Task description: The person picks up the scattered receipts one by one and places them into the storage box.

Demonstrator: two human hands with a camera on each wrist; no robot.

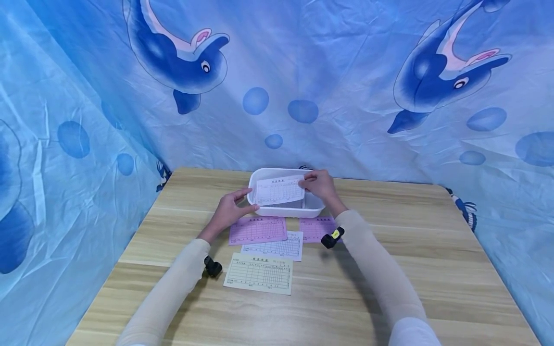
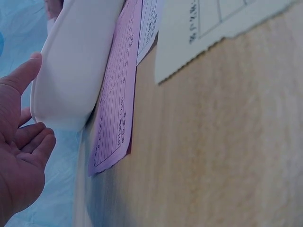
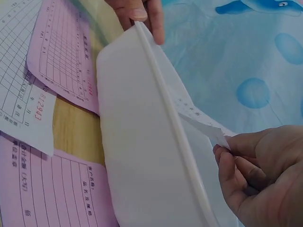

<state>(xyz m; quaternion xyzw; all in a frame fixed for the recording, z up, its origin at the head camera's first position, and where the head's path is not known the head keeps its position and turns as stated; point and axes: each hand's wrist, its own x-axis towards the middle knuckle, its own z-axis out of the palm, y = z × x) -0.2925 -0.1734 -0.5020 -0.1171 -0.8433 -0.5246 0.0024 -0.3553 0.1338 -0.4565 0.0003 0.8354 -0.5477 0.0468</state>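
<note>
While my right hand [image 1: 319, 185] pinches the far right corner of a white form [image 1: 280, 190] between thumb and curled fingers, the sheet hangs over the white tray [image 1: 259, 207] at the far middle of the bench [image 1: 389, 307], its lower edge dipping inside. From my right wrist view I see the paper's corner nipped at my fingertips [image 3: 226, 156], just beyond the tray's rim [image 3: 161, 99]. My left hand [image 1: 227, 210] sits at the tray's near left corner, thumb stretched along the rim by the sheet's left edge; the left wrist view shows it spread, the palm open and the fingers [image 2: 33, 137] loosely bent beside the tray wall [image 2: 75, 66], gripping nothing. Whether the thumb touches the paper I cannot tell. Just in front of the tray lie two pink forms [image 1: 258, 229], one partly under my right wrist [image 1: 316, 227], then another white form [image 1: 277, 247] and a cream form [image 1: 258, 273] nearest me.
</note>
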